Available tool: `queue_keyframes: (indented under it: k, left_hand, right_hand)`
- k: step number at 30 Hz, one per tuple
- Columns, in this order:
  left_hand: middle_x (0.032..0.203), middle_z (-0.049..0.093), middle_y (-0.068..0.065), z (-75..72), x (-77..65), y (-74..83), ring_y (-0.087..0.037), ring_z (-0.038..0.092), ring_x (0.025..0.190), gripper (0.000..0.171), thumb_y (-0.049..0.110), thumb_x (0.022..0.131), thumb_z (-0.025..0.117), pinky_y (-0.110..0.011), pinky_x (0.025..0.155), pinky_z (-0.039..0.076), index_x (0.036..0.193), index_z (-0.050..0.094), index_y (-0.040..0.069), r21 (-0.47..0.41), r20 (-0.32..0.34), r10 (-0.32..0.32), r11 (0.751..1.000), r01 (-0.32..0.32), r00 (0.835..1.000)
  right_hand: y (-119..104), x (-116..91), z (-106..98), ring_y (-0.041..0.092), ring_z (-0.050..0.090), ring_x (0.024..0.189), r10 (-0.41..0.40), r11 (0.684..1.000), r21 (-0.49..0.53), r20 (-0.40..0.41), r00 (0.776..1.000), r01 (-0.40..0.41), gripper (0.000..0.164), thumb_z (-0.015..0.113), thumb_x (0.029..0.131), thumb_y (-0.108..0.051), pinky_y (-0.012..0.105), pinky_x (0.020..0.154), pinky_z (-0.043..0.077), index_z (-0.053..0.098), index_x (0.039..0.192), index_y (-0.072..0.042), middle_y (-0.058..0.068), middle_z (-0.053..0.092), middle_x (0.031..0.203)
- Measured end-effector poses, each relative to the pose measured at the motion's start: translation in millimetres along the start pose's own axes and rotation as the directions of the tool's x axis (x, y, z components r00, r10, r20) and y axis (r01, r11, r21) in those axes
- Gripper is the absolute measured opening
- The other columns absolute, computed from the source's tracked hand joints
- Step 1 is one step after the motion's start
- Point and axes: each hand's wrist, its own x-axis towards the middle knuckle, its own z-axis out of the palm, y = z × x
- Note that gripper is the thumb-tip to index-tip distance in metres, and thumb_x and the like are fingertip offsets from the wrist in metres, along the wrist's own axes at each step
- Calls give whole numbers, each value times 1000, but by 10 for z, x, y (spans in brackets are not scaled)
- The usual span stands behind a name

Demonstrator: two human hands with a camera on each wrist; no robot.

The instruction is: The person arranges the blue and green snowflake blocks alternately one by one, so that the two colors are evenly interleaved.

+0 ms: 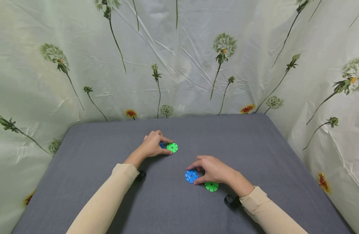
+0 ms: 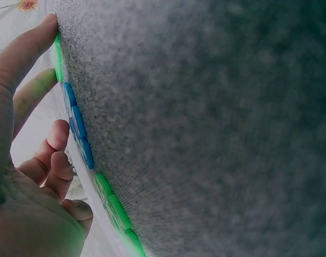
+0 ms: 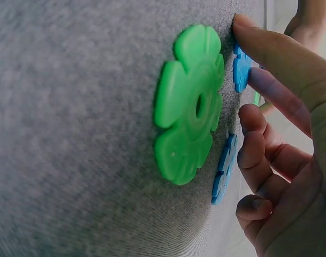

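My left hand (image 1: 152, 145) holds a green notched plastic disc (image 1: 172, 147) by its edges between thumb and index finger, flat at the table. Partly hidden by that hand is a blue disc (image 1: 161, 145); in the left wrist view this blue disc (image 2: 77, 126) lies under the palm, with another green disc (image 2: 115, 206) nearer the wrist. My right hand (image 1: 213, 169) pinches a blue flower-shaped disc (image 1: 191, 176) at opposite edges. Under its palm lies a green disc (image 3: 189, 107), petalled with a centre hole. The right wrist view shows one more blue disc (image 3: 225, 168) beneath the curled fingers.
A grey cloth covers the table (image 1: 173, 208). Behind and beside it hangs a pale curtain (image 1: 185, 65) printed with dandelions. Dark straps with cameras sit at both wrists, low over the cloth.
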Motion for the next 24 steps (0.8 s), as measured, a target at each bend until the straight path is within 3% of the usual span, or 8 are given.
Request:
queue_keyframes:
  k: [9,17,24]
  left_hand:
    - [107,57,-1,8,-2,-6,-21,43,95,49,50,84,92,-38,78,24,129,81,34,-13,5,-3,1000,3,1000]
    - [112,60,-3,-83,-16,-18,-22,46,98,48,48,84,92,-39,80,26,129,81,34,12,-6,-36,999,36,999]
    - [111,59,-1,-17,-26,14,-20,45,96,49,50,86,90,-39,80,26,131,80,35,3,16,-15,1000,15,1000]
  right_hand:
    - [-13,27,-5,5,57,88,-24,1000,0,2,1000,24,44,95,83,-33,23,78,48,81,123,-22,-9,61,95]
    - [-30,89,-1,8,58,97,-31,998,53,-6,999,32,41,94,85,-30,28,88,51,78,122,-22,-7,62,103]
    - [28,30,32,7,55,99,-31,995,92,17,999,29,38,91,87,-26,30,89,51,72,120,-27,-10,60,107]
